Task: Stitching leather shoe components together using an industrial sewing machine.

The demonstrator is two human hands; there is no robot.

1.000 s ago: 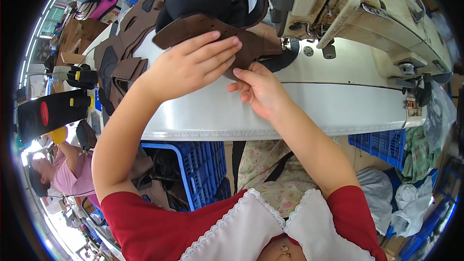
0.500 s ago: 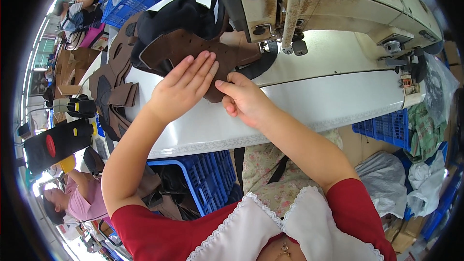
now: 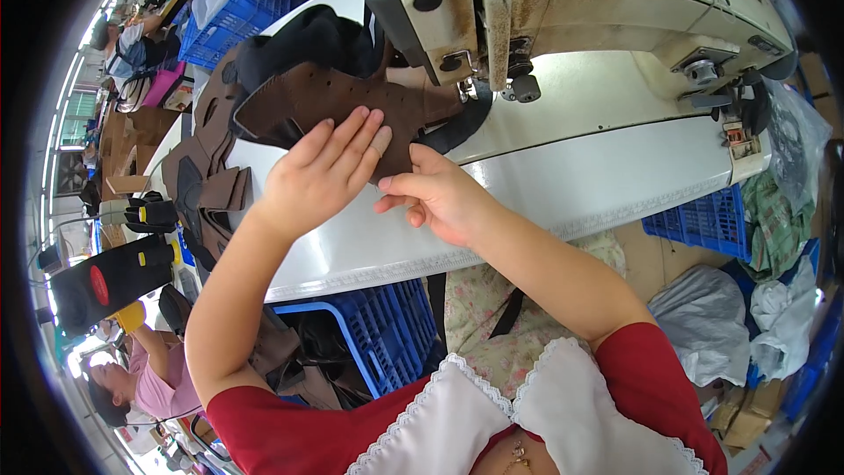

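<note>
A brown shoe upper [image 3: 330,92] with punched holes lies on the white sewing machine table, its black lining [image 3: 308,40] bunched at the back. My left hand [image 3: 321,171] rests flat on the upper, fingers stretched out and side by side. On the near edge of the brown piece, my right hand [image 3: 440,193] pinches the material between thumb and forefinger, its other fingers curled. The piece's right end, with a black strip [image 3: 457,130], reaches under the presser foot [image 3: 468,90] of the sewing machine [image 3: 580,9]. The needle tip is too small to make out.
Stacked brown cut pieces [image 3: 198,167] lie at the table's left. A blue crate [image 3: 391,334] stands below the near edge, another blue crate [image 3: 703,224] at the right. A co-worker in pink [image 3: 167,378] sits at lower left. Grey plastic bags [image 3: 703,325] lie lower right.
The machine and table have shifted slightly left in view. The right hand sits slightly lower along the upper's near edge, its fingers a little looser; the left hand stays on the upper.
</note>
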